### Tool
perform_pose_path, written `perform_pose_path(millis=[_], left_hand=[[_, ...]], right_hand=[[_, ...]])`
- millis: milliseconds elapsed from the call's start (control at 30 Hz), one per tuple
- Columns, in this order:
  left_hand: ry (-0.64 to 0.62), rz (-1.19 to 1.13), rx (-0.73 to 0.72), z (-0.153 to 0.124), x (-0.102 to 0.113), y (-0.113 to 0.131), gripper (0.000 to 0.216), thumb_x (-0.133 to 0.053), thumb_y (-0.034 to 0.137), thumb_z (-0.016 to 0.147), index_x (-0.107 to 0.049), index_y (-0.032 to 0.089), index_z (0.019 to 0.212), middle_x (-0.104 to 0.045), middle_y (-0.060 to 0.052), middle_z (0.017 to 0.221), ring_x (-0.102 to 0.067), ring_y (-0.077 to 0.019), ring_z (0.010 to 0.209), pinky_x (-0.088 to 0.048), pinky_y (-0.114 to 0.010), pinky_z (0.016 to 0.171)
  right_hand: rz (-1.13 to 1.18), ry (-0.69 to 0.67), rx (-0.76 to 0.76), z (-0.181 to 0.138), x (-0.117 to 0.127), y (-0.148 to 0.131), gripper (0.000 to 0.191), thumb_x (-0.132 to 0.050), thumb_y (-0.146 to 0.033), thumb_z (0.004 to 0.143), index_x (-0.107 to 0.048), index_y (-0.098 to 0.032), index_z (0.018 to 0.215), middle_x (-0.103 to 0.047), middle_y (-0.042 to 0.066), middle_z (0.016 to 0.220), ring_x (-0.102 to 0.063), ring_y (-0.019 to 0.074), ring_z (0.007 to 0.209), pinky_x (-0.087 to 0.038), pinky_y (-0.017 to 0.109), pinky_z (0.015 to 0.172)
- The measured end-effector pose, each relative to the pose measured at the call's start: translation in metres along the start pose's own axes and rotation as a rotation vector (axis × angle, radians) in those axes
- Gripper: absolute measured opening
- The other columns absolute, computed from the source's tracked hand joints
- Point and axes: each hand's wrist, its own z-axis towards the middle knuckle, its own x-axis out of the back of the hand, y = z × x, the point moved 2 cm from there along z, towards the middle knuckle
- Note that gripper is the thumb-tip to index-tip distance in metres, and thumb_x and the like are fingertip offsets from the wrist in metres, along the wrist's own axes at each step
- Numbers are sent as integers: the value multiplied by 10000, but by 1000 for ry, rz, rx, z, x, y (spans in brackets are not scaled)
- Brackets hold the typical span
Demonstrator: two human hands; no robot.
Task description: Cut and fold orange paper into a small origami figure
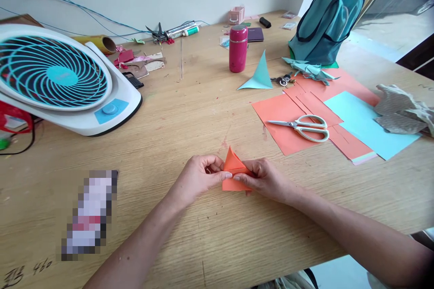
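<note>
Between my two hands is a small folded piece of orange paper [233,184], its pointed tip standing up and a straight crease across its middle. My left hand [203,174] pinches its left side, thumb lying on the front face. On the right side my right hand [267,178] grips it, thumb also pressed near the crease. The fingers behind the paper are partly hidden. Beyond my right hand, scissors [294,124] with white handles lie on orange paper sheets [271,110]. A folded light-blue paper piece [259,76] stands farther back.
A white and blue fan [115,104] stands at left, with a pixelated object [91,212] nearer. At the back are a magenta flask [238,49] and a teal bag [318,27]. Keys [284,80], light-blue paper figures [312,70], a blue sheet [359,117] and crumpled grey material [402,115] lie right.
</note>
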Motion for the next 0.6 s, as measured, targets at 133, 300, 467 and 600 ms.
perform_pose_path(millis=[133, 300, 467, 600], left_hand=[[21, -11, 14, 0, 1, -1, 294, -833, 400, 666, -671, 155, 680, -613, 28, 623, -511, -92, 564, -362, -216, 535], [30, -74, 11, 1, 0, 0, 308, -846, 399, 647, -710, 153, 772, -717, -29, 776, -631, -149, 699, -474, -260, 664], [-93, -28, 54, 2, 0, -2, 304, -816, 375, 690, -726, 151, 876, -733, -43, 852, -661, -176, 787, -492, -282, 736], [-103, 67, 39, 1, 2, -5, 231, -790, 339, 718, -720, 158, 843, -693, -6, 770, -620, -146, 705, -453, -252, 658]], right_hand=[[-69, -5, 18, -1, 0, -2, 422, -619, -524, 901, -466, -195, 686, -488, -43, 613, -557, 102, 512, -470, 196, 448], [-116, 13, 27, -2, 1, -4, 419, -580, -518, 924, -458, -199, 681, -494, -42, 597, -567, 104, 497, -433, 193, 427], [-134, -70, 66, -4, -1, -6, 367, -590, -470, 934, -515, -186, 715, -523, -41, 616, -581, 100, 478, -418, 195, 429], [-150, -74, 52, -4, -2, -5, 360, -587, -467, 937, -515, -185, 724, -512, -41, 637, -589, 100, 488, -412, 189, 422]])
